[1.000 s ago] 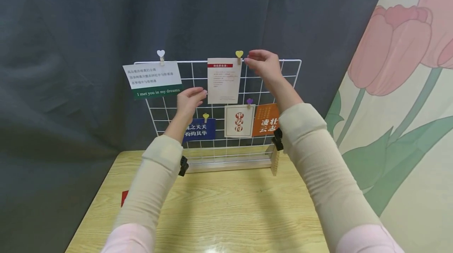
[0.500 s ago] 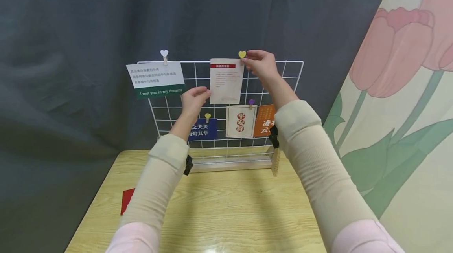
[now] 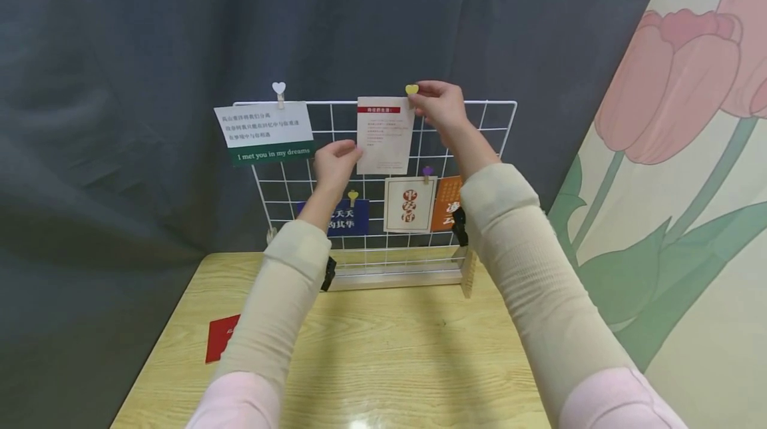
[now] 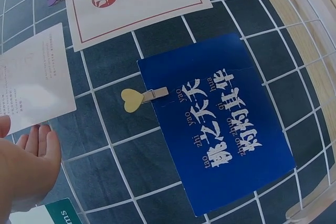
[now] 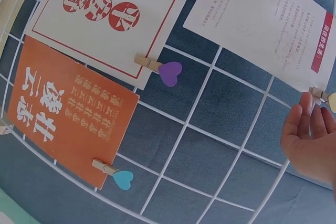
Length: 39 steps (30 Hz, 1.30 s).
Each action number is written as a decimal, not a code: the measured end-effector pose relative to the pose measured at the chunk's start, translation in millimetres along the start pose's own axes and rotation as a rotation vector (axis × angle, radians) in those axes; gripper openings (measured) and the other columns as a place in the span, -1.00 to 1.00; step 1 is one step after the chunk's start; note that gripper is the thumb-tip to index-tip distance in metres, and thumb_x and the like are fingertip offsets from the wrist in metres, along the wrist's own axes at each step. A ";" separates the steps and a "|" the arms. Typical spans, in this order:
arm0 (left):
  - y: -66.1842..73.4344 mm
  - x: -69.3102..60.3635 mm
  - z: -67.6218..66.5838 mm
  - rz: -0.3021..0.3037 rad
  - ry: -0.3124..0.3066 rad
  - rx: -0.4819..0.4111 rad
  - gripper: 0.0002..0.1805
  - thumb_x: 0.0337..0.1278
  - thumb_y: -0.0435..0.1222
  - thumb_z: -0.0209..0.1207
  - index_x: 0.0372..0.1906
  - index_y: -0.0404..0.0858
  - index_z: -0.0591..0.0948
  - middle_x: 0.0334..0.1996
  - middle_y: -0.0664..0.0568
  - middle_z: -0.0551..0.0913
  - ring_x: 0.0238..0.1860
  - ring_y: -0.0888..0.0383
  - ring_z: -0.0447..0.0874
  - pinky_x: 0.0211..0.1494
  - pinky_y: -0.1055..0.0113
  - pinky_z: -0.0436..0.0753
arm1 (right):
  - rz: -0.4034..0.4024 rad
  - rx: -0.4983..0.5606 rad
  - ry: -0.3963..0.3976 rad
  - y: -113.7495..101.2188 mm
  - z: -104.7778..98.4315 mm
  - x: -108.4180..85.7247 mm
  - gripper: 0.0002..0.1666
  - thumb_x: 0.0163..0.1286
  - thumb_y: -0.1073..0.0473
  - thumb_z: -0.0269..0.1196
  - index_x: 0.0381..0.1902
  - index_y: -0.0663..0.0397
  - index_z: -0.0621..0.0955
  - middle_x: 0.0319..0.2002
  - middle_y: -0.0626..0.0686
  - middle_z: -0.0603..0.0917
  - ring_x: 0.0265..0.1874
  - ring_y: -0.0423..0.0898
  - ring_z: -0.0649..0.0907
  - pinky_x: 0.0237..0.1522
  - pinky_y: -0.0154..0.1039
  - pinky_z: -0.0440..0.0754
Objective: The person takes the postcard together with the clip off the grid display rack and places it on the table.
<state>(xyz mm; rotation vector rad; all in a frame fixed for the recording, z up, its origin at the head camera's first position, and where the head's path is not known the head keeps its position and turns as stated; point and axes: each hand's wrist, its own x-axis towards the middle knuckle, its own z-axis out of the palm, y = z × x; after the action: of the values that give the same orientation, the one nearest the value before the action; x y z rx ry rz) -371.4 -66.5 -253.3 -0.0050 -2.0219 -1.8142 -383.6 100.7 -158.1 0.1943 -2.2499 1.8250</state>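
Note:
A white card with a red heading band (image 3: pixel 384 136) hangs at the top of the white wire grid (image 3: pixel 326 128). My left hand (image 3: pixel 335 164) pinches its left edge, the thumb in front. A small wooden clothespin with a yellow heart (image 3: pixel 411 89) sits at the card's upper right corner. My right hand (image 3: pixel 445 109) holds that clothespin between thumb and fingers, partly covering it. In the right wrist view, fingertips of the right hand (image 5: pixel 310 135) lie against the clothespin (image 5: pixel 318 94) at the card's corner.
A white and green card (image 3: pixel 266 132) hangs at the upper left under a white heart clip. Lower down are a blue card (image 4: pixel 220 124), a red-framed card (image 3: pixel 410 204) and an orange card (image 5: pixel 68 108). A red card (image 3: pixel 222 338) lies on the wooden table (image 3: pixel 383 342).
My right hand has closed in leftward onto the yellow heart clothespin. The left hand has shifted right and slightly up against the card's edge. More of the red card on the table shows.

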 end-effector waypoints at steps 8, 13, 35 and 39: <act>11.8 -1.9 -3.0 0.000 -0.009 0.024 -0.71 -0.03 -0.38 0.16 -0.13 -0.35 0.54 -0.15 -0.09 0.56 -0.13 0.12 0.50 -0.12 0.41 0.48 | -0.037 0.006 0.052 -4.5 8.8 1.6 -0.60 0.21 0.24 0.13 0.04 0.12 0.46 -0.10 0.05 0.50 -0.26 -0.10 0.48 -0.22 -0.35 0.48; 14.2 -1.8 -0.2 -0.002 0.018 0.051 -0.75 -0.04 -0.39 0.16 -0.17 -0.34 0.57 -0.21 -0.08 0.58 -0.18 0.12 0.52 -0.17 0.41 0.50 | -0.016 0.045 0.128 17.4 10.2 31.6 -0.73 0.15 0.20 0.20 -0.14 0.03 0.59 -0.16 0.00 0.52 -0.28 -0.09 0.50 -0.33 -0.42 0.51; 14.3 -0.8 7.0 -0.036 0.081 0.086 -0.83 -0.05 -0.39 0.18 -0.28 -0.31 0.63 -0.30 -0.04 0.61 -0.31 0.16 0.55 -0.29 0.44 0.54 | -0.095 0.045 0.294 75.8 9.7 100.3 -0.83 0.03 0.08 0.29 -0.35 -0.09 0.66 -0.29 -0.04 0.56 -0.34 -0.09 0.53 -0.30 -0.26 0.51; 0.7 12.4 11.3 -0.071 0.076 0.031 -0.83 -0.08 -0.38 0.20 -0.28 -0.26 0.63 -0.28 0.00 0.60 -0.30 0.18 0.55 -0.33 0.40 0.57 | -0.101 0.032 0.301 75.8 10.0 101.0 -0.83 0.02 0.07 0.29 -0.36 -0.09 0.67 -0.28 -0.04 0.56 -0.32 -0.09 0.54 -0.28 -0.25 0.51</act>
<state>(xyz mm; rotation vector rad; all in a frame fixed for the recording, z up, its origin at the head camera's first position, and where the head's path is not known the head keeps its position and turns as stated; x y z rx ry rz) -385.9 -59.1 -249.5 0.1453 -2.0206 -1.7971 -500.9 111.7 -204.9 0.0342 -1.9705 1.7104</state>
